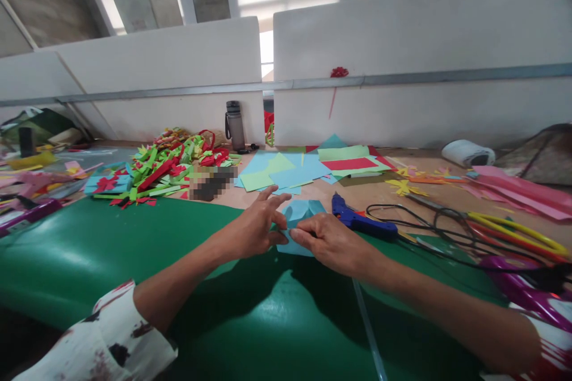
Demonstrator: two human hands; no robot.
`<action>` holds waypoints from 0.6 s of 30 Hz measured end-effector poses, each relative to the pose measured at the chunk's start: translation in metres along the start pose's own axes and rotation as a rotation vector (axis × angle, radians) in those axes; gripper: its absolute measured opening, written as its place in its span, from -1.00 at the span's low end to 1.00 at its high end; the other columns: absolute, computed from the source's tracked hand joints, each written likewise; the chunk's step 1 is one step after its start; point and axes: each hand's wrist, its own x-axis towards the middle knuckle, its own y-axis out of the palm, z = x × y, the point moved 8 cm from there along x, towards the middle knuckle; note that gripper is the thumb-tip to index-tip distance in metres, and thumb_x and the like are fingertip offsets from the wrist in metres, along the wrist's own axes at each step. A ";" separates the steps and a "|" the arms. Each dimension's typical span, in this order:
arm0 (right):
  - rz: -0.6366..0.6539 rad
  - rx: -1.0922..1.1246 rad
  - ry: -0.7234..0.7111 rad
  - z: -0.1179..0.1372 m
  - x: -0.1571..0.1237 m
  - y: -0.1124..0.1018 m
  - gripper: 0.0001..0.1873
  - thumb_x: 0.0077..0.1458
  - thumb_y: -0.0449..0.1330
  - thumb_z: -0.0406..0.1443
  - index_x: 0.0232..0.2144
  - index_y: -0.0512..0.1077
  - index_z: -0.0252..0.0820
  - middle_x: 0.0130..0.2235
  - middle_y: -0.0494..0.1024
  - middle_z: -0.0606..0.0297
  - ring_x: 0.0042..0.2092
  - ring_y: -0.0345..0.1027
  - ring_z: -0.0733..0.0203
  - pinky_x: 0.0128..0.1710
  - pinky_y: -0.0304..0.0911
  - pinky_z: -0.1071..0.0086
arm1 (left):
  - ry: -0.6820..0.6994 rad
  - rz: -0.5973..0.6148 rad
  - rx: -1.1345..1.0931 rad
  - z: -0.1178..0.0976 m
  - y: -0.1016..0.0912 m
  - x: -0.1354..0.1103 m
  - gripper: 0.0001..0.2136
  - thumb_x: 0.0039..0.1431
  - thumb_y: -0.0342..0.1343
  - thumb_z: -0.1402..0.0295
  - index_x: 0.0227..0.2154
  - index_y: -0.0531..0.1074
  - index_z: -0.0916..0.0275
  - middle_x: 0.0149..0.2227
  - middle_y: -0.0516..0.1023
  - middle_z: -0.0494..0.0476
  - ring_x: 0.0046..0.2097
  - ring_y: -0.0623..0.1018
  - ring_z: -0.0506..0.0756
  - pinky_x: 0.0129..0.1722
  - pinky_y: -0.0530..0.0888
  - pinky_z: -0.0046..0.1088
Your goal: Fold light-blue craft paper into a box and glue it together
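Observation:
A folded light-blue sheet of paper (pixel 300 247) is between my two hands, over the green mat (pixel 223 309). My left hand (pixel 261 220) has its thumb and index finger at the left side of the paper, pinching it, while the other fingers stick up. From the right, my right hand (pixel 330 238) grips the paper with its fingers curled and thumb on top. A raised fold (pixel 304 209) shows at the paper's far side. My right fingers hide part of the sheet. Just right of it lies a blue glue gun (pixel 366 223).
Green and red paper strips (pixel 179 158) are heaped at the left back, by a grey bottle (pixel 234 125). Coloured sheets (pixel 295 169) lie behind my hands. At right are a black cord (pixel 433 244), yellow-handled scissors (pixel 513 226) and a white roll (pixel 468 153). A clear stick (pixel 369 327) lies in front.

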 end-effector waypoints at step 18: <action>-0.091 0.099 0.057 0.004 0.003 -0.005 -0.78 -0.04 0.02 -0.35 -0.68 0.23 -0.24 -0.66 0.12 0.47 -0.57 -0.06 0.43 -0.59 -0.17 0.46 | -0.023 0.053 -0.048 -0.004 0.004 0.003 -0.95 -0.11 0.24 0.49 -0.51 0.51 0.26 0.20 0.18 0.20 0.27 -0.05 0.32 0.15 0.10 -0.02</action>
